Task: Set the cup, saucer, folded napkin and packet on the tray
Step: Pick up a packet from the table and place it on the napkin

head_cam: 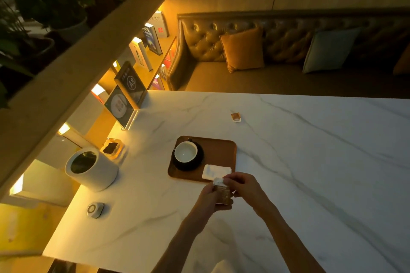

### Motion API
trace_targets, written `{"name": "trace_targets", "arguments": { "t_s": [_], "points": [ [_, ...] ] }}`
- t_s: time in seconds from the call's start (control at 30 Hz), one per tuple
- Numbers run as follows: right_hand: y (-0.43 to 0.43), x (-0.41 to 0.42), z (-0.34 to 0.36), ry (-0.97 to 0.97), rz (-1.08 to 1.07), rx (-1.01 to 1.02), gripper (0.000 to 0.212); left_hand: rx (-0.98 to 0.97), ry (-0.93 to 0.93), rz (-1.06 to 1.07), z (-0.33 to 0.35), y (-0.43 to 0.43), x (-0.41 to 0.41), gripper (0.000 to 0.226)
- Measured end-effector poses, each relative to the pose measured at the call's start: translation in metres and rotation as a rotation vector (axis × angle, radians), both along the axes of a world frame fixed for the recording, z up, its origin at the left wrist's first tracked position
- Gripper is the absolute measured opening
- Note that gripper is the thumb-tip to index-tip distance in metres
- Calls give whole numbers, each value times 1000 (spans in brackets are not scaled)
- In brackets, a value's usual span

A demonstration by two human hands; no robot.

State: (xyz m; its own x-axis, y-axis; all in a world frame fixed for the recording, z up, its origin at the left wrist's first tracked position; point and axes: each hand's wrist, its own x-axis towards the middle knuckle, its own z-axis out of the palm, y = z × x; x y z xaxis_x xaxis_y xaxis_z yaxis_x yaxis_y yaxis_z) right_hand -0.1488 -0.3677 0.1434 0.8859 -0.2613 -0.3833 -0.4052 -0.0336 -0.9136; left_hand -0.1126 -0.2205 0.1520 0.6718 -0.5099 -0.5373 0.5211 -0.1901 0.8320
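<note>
Packet (223,195) in both hands (206,199) (244,186), nr tray (221,150) edge

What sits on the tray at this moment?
A white cup on a black saucer, and a folded napkin. The packet, in the left hand and right hand, covers part of the napkin's near edge.

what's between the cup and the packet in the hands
In the head view, the saucer's rim and then the folded napkin on the tray lie between cup and packet.
</note>
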Motion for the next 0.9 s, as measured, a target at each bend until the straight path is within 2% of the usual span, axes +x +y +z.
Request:
{"name": "trace_targets", "arguments": {
  "t_s": [0.2,0.4,0.57,0.9],
  "points": [
    [-29,40,5,-23,-47,-52,8,-6,-56,13,-3,-39,35,21],
    [-87,109,-10,72,-181,16,18,23,54,76,-15,-99,111,25],
    [-147,186,-57,206,-333,-101,16,51,188,205,-53,-149,196,13],
    [-215,331,-165,476,-275,-405,34,169,361,274,-149,-223,339,14]
  ]
}}
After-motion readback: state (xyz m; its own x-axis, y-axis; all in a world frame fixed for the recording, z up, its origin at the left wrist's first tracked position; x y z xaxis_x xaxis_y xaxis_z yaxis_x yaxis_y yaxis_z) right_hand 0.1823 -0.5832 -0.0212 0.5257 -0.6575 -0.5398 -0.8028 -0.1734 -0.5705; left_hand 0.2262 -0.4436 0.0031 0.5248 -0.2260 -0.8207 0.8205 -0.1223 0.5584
